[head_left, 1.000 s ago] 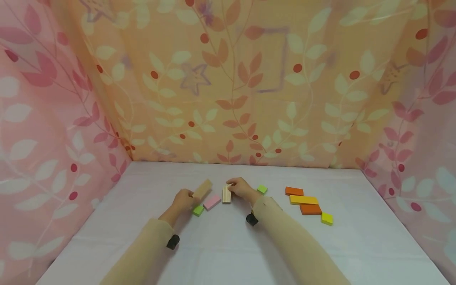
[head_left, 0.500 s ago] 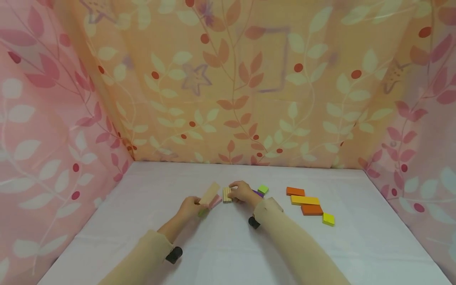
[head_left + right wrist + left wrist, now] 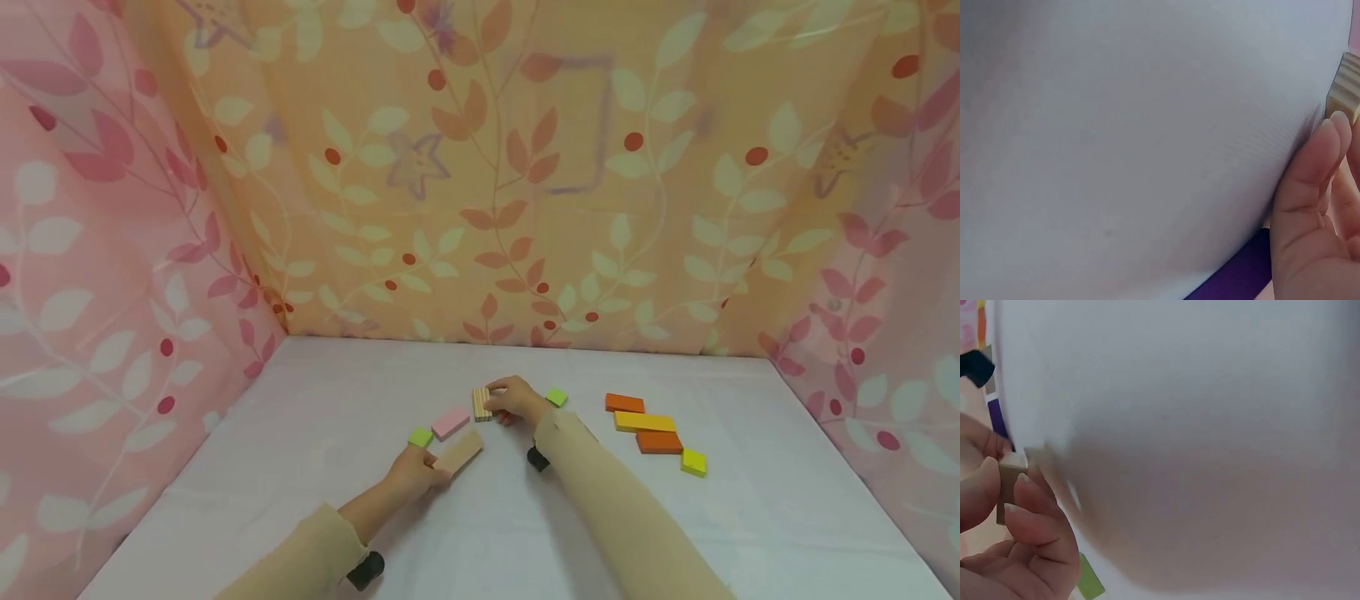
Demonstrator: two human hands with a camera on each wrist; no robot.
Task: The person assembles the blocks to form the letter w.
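My left hand (image 3: 416, 473) pinches a plain wooden block (image 3: 460, 453) by its left end, just in front of a pink block (image 3: 451, 423). The left wrist view shows the thumb and fingertips on either side of this block (image 3: 1007, 494). A light green block (image 3: 421, 437) lies right behind the left hand. My right hand (image 3: 517, 398) has its curled fingers on the right side of a striped wooden block (image 3: 481, 406). In the right wrist view, the thumb tip sits at the edge of that striped block (image 3: 1344, 94), which is partly cut off by the frame.
A purple block (image 3: 1232, 275) lies beside the right hand, hidden in the head view. Another light green block (image 3: 556, 397) is behind the right wrist. Further right are orange blocks (image 3: 625, 403), a long yellow-orange block (image 3: 645, 422) and a small yellow block (image 3: 693, 462). Patterned curtains (image 3: 480, 208) border the white table.
The left hand has carried the plain block across the pink block and toward my body, uncovering the pink and green blocks. My right hand stays at the striped block, with little movement.
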